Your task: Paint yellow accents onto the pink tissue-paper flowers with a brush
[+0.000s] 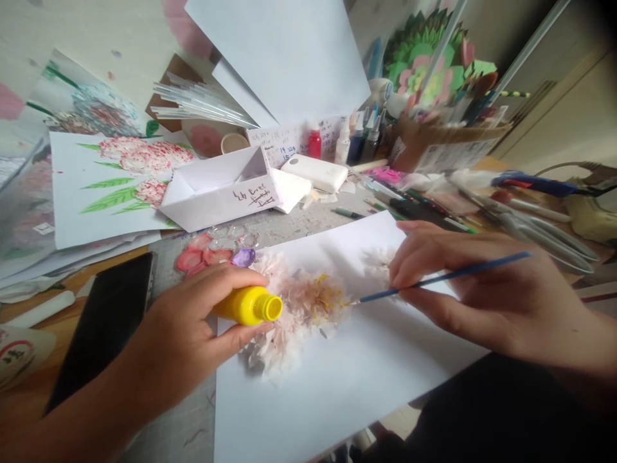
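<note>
Craft desk (29, 400), flower painting (144, 156), perhaps at home

The bottle (241, 305) is yellow, the brush handle (460, 272) blue.

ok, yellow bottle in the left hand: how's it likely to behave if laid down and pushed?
The yellow bottle would probably roll, since its neck and shoulder look round. It's uncapped, so it could spill whatever is inside; the fill level isn't visible. Its smooth, shiny surface may also make it slightly slippery.

Blk phone (103, 321) L; open wht box (216, 207) beyond; red btl (314, 144) beside wht btl (342, 145).
</note>
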Action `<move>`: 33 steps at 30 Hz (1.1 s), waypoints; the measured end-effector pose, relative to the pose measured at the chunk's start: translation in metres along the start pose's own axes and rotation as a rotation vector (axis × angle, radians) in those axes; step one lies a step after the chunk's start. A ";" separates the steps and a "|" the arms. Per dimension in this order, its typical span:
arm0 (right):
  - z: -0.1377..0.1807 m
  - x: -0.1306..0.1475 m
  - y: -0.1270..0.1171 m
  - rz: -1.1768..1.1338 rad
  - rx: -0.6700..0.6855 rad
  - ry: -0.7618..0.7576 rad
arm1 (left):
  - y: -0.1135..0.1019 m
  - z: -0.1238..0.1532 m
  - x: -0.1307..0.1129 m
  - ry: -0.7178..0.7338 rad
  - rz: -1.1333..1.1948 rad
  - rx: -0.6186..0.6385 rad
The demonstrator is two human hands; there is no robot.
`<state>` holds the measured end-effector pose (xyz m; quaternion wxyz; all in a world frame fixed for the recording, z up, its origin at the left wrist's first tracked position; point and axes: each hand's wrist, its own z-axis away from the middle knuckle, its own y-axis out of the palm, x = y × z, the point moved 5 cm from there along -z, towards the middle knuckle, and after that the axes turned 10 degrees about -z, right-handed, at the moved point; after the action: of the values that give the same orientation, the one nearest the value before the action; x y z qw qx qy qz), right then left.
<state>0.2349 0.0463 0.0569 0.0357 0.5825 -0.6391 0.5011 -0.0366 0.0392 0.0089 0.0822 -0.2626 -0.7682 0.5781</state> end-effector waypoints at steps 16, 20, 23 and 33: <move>0.001 0.001 0.003 -0.015 0.015 0.003 | 0.000 0.000 0.002 0.052 -0.093 -0.057; 0.000 0.001 0.003 -0.002 0.013 -0.006 | 0.000 -0.001 0.000 0.061 -0.081 -0.076; -0.001 0.002 0.004 0.006 0.020 -0.011 | -0.003 -0.003 -0.003 0.052 -0.070 -0.112; 0.002 0.002 0.003 -0.001 0.028 0.001 | -0.005 -0.005 -0.005 0.044 -0.029 -0.144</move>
<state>0.2327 0.0430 0.0558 0.0283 0.5831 -0.6316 0.5102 -0.0321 0.0399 0.0164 0.0884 -0.2696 -0.8094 0.5142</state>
